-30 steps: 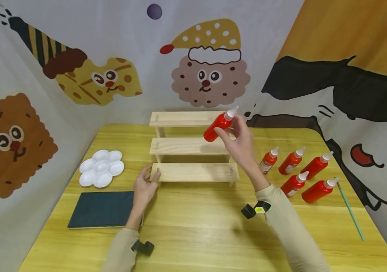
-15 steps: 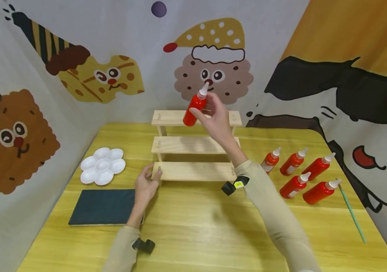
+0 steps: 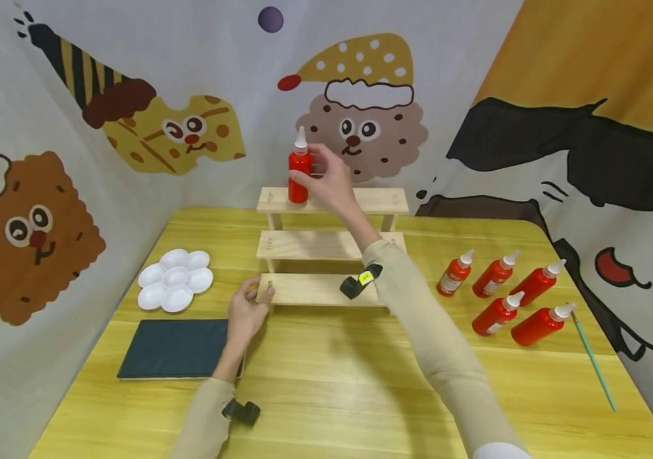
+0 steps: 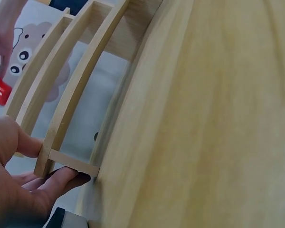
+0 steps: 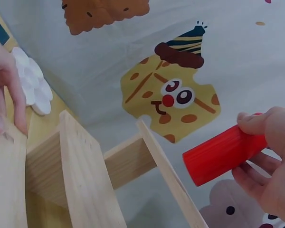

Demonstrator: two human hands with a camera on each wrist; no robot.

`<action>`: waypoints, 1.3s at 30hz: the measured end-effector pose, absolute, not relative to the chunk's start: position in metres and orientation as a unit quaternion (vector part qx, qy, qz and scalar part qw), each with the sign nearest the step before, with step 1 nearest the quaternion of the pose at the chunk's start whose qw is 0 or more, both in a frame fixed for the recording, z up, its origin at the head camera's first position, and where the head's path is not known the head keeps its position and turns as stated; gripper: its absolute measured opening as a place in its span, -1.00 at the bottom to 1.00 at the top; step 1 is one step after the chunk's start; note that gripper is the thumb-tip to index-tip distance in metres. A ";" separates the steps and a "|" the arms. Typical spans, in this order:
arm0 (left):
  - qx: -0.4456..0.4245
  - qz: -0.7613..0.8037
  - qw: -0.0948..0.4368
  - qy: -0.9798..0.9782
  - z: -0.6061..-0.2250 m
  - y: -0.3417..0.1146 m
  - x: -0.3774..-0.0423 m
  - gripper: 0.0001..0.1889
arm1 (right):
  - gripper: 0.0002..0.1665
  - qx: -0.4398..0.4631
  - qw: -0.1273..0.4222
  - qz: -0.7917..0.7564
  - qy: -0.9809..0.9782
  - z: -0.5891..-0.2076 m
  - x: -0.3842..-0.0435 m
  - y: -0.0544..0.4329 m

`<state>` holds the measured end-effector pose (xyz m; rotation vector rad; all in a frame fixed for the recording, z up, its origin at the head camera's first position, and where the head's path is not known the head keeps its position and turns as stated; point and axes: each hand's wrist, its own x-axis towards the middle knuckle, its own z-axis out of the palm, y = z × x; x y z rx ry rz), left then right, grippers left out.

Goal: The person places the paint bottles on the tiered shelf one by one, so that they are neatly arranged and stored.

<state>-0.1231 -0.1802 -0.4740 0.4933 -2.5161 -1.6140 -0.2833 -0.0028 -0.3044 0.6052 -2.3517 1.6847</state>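
Note:
My right hand (image 3: pixel 329 178) grips a red paint bottle (image 3: pixel 299 171) with a white pointed cap. The bottle stands upright in the grip, close over the left part of the top step of a three-tier wooden rack (image 3: pixel 332 290). In the right wrist view the bottle's flat base (image 5: pixel 194 171) shows just off the top step's edge. My left hand (image 3: pixel 248 312) holds the left end of the rack's lowest step, thumb on top. From the left wrist view, its fingers (image 4: pixel 57 183) curl under that step's end.
Several more red paint bottles (image 3: pixel 493 315) stand on the right of the wooden table (image 3: pixel 326 395), beside a green paintbrush (image 3: pixel 593 360). A white flower-shaped palette (image 3: pixel 174 280) and a dark flat book (image 3: pixel 174 349) lie on the left. A patterned cloth (image 3: pixel 217 64) hangs behind.
My right hand has carried the red paint bottle leftward to the top step, turning it from tilted to upright. The left hand has stayed on the lowest step.

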 end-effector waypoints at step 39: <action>0.160 -0.550 0.044 -0.819 -0.479 -0.179 -0.123 -0.47 | -0.33 0.245 0.074 0.434 -0.864 -0.252 -0.271 0.019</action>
